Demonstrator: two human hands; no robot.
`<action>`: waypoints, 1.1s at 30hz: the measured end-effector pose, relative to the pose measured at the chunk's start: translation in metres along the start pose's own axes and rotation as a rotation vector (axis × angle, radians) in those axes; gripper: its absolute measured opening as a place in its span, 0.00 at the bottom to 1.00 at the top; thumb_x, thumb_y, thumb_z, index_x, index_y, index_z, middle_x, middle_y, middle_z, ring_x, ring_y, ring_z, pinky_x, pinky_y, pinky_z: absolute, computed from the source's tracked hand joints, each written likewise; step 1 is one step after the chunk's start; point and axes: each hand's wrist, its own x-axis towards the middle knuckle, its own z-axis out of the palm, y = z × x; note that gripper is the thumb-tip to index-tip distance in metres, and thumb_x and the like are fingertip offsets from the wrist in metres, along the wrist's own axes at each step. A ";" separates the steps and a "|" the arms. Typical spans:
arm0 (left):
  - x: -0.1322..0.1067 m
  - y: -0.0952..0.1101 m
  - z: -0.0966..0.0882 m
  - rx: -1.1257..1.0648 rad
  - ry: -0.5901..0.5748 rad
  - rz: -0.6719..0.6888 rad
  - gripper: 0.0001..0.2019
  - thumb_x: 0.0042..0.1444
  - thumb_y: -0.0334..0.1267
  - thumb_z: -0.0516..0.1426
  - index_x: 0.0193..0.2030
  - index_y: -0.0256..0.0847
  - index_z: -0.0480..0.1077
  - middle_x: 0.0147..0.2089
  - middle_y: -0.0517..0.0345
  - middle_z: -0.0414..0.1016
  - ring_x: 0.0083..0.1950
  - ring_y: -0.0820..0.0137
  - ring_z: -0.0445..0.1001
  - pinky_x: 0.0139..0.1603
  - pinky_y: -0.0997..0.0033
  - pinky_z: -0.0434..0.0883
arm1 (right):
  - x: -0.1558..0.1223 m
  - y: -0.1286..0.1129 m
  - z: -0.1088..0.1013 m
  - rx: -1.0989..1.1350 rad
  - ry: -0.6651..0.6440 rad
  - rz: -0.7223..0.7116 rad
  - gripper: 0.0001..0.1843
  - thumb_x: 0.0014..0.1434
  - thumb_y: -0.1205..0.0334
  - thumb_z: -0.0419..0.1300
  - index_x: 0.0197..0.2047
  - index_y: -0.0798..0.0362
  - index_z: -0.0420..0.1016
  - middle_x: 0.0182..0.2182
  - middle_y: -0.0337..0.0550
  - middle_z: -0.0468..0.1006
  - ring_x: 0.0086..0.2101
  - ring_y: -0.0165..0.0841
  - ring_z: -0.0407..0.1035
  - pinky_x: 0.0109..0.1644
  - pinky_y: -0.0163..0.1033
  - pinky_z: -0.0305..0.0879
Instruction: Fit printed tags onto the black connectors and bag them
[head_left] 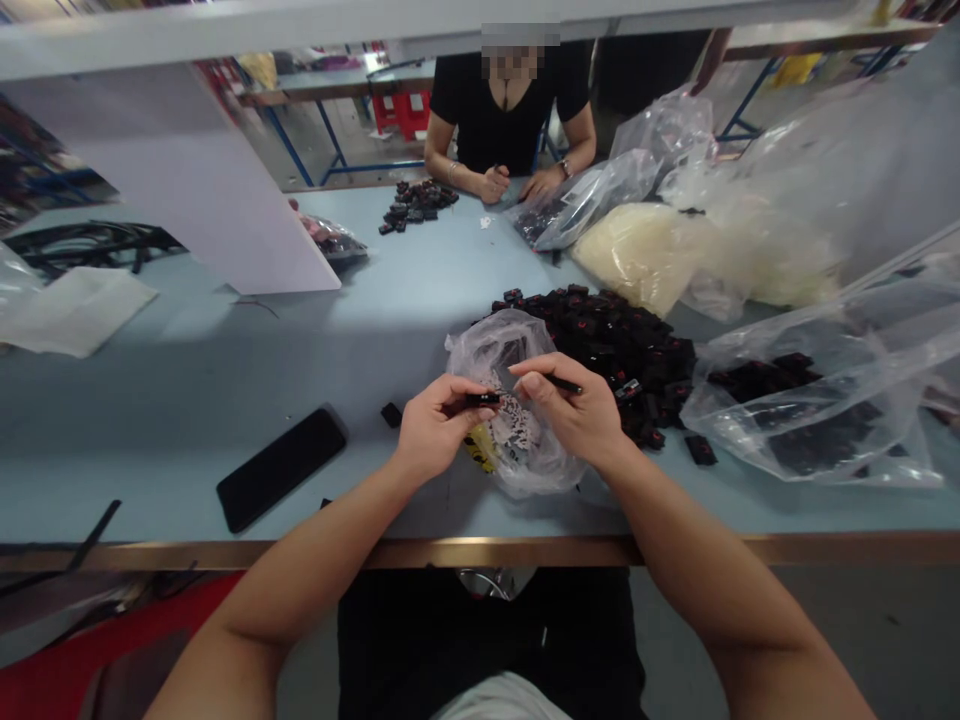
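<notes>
Right now, L hand (439, 430) has fingers pinched w/ thumb on a small blk plastic part (480, 399), R hand (570, 410) pinching a thin blk stick (562, 383) near it, both over a clear plastic bag (495, 350), heap of blk parts (622, 350) just right & farther off.

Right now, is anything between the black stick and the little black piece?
Nothing visible: the left hand pinches the small black piece, and the thin black stick in the right hand points toward it.
</notes>
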 end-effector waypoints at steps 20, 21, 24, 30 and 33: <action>0.008 0.018 -0.010 0.131 0.173 0.035 0.17 0.51 0.44 0.71 0.42 0.40 0.74 0.40 0.51 0.87 0.39 0.60 0.86 0.34 0.66 0.81 | 0.020 0.015 -0.060 -0.691 0.421 -0.181 0.13 0.73 0.55 0.56 0.49 0.50 0.81 0.42 0.53 0.77 0.49 0.49 0.70 0.58 0.56 0.68; 0.010 0.019 -0.013 0.178 0.202 0.058 0.16 0.52 0.44 0.70 0.42 0.41 0.74 0.40 0.52 0.86 0.37 0.62 0.85 0.30 0.69 0.78 | 0.023 0.021 -0.069 -0.750 0.464 -0.164 0.14 0.72 0.55 0.56 0.49 0.51 0.80 0.43 0.54 0.76 0.50 0.49 0.69 0.59 0.58 0.67; 0.016 0.024 -0.026 0.340 0.268 0.128 0.13 0.54 0.43 0.68 0.42 0.41 0.76 0.37 0.55 0.85 0.31 0.69 0.80 0.27 0.72 0.73 | 0.028 0.037 -0.089 -0.881 0.552 -0.088 0.14 0.71 0.56 0.56 0.50 0.53 0.79 0.45 0.55 0.73 0.50 0.50 0.68 0.60 0.60 0.66; 0.027 0.045 -0.060 0.767 0.275 0.154 0.10 0.57 0.43 0.66 0.44 0.45 0.81 0.37 0.58 0.85 0.34 0.68 0.79 0.39 0.68 0.74 | 0.029 0.048 -0.100 -1.058 0.533 0.091 0.13 0.69 0.60 0.55 0.48 0.54 0.80 0.46 0.58 0.72 0.51 0.54 0.66 0.59 0.63 0.64; 0.033 0.056 -0.078 1.030 0.225 0.130 0.07 0.59 0.42 0.64 0.43 0.48 0.83 0.38 0.57 0.85 0.38 0.64 0.80 0.44 0.64 0.74 | 0.029 0.046 -0.101 -1.098 0.509 0.133 0.14 0.68 0.60 0.56 0.48 0.55 0.80 0.45 0.59 0.73 0.51 0.55 0.67 0.59 0.64 0.64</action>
